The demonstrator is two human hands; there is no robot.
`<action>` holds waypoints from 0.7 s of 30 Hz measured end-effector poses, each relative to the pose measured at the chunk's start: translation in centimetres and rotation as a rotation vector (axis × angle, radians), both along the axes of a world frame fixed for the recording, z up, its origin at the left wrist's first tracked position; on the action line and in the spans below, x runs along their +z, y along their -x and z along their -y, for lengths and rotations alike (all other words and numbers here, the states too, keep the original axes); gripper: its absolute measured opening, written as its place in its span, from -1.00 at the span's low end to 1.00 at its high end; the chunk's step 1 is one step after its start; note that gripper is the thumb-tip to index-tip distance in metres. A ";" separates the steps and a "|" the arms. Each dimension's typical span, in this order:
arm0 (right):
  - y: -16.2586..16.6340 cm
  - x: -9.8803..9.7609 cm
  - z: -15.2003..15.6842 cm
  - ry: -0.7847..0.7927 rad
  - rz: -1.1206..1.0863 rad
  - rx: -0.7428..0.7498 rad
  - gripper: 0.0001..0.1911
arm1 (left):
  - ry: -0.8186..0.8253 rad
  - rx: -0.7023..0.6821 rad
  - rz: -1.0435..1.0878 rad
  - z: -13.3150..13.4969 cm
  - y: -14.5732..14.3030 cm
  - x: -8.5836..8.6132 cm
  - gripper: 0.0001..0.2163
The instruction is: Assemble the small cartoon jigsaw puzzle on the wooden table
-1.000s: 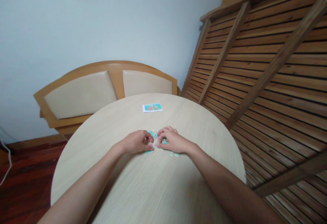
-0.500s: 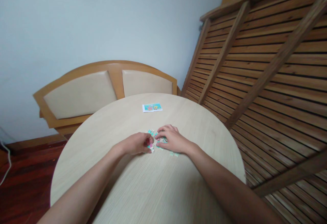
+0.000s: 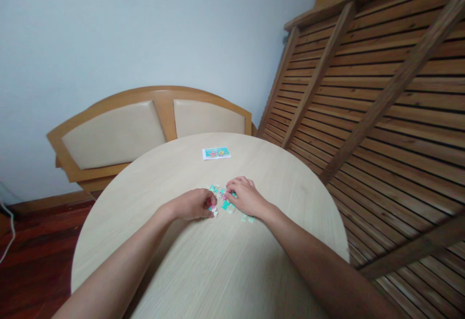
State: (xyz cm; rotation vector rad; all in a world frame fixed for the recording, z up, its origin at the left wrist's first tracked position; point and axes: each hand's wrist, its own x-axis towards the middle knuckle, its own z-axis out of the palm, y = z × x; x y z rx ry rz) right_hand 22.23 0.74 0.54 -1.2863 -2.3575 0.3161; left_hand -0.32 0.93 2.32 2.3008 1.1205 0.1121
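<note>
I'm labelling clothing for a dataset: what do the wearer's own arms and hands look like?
The left hand and right hand are ungloved. Both the left forearm and right forearm are bare, with no sleeve, watch or bracelet visible.

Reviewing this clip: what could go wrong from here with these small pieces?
The right hand might knock the pale green puzzle pieces lying by its wrist.

The left hand has its fingers curled over part of the scatter, so a piece could be overlooked.

Both hands work close together among small pieces, so they might jostle loose ones.
</note>
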 end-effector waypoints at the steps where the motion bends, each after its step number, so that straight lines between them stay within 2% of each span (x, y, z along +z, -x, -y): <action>1: 0.0 0.0 0.0 0.000 -0.005 -0.008 -0.85 | -0.009 -0.001 0.006 0.0 0.0 0.0 -0.79; 5: -0.2 0.1 0.2 -0.005 -0.020 0.039 -0.84 | -0.016 -0.006 0.036 0.0 0.1 -0.1 -0.78; 9: -1.0 0.7 0.4 0.061 0.024 0.108 -0.70 | 0.000 -0.003 0.049 0.1 0.1 0.0 -0.76; 14: -1.9 1.4 0.4 0.137 0.070 0.098 -0.64 | 0.009 0.002 0.058 0.1 0.0 0.0 -0.69; 19: -2.2 1.6 0.3 0.197 0.084 0.103 -0.71 | 0.077 -0.041 0.109 -0.2 0.1 -0.3 -0.85; 21: -2.3 1.6 0.3 0.211 0.068 0.097 -0.70 | 0.107 -0.039 0.155 -0.3 0.1 -0.3 -0.85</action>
